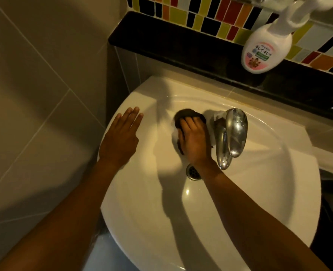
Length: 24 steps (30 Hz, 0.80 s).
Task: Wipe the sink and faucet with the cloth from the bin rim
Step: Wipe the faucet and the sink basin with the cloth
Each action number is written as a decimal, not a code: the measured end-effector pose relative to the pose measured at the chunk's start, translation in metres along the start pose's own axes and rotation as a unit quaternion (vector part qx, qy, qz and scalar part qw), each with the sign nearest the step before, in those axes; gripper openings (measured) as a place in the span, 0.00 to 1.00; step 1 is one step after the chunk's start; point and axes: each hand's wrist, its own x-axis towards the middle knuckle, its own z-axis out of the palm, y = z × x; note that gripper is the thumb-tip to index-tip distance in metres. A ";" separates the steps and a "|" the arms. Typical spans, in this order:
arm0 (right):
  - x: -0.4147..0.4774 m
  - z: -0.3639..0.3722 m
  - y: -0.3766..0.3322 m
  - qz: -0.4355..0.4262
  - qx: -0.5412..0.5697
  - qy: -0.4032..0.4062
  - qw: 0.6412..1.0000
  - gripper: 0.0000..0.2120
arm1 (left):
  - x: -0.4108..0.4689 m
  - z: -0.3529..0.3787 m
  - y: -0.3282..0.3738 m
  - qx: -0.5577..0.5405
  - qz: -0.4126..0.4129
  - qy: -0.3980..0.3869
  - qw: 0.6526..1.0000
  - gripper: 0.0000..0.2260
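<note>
A white oval sink (259,192) fills the middle of the view, with a chrome faucet (232,133) at its back and a metal drain (193,171) in the basin. My right hand (195,139) presses a dark cloth (187,114) against the back wall of the basin, just left of the faucet; most of the cloth is hidden under the palm. My left hand (120,135) lies flat on the sink's left rim, fingers together and stretched out, holding nothing.
A white soap bottle (265,49) hangs in a wall holder above the sink's right side. A black ledge (181,42) and a strip of coloured tiles (201,14) run behind the sink. Beige wall tiles (34,94) stand to the left.
</note>
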 end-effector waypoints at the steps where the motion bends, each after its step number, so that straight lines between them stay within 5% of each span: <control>1: -0.008 -0.002 0.005 0.002 0.008 0.006 1.000 0.18 | 0.000 0.000 0.000 -0.002 -0.004 -0.001 1.000 0.26; 5: -0.024 -0.010 0.009 0.121 0.097 -0.074 0.985 0.24 | 0.001 0.000 0.000 -0.016 -0.001 -0.001 1.000 0.27; 8: -0.012 0.003 -0.001 0.144 0.076 -0.043 0.986 0.23 | 0.001 0.005 -0.001 -0.014 0.001 0.007 1.000 0.25; 11: 0.013 0.008 -0.022 0.107 -0.020 -0.001 0.994 0.19 | 0.000 0.008 -0.003 -0.009 -0.001 0.017 1.000 0.26; 19: 0.015 0.002 -0.004 -0.056 -0.042 -0.026 0.997 0.25 | 0.000 0.008 -0.004 0.006 0.000 0.006 1.000 0.27; 21: -0.009 -0.001 0.009 -0.009 -0.045 -0.023 0.999 0.21 | 0.001 0.006 -0.003 0.009 0.004 0.005 1.000 0.27; 24: -0.028 -0.011 0.000 0.182 0.123 0.012 0.976 0.20 | 0.000 0.007 -0.004 0.004 0.001 0.005 1.000 0.27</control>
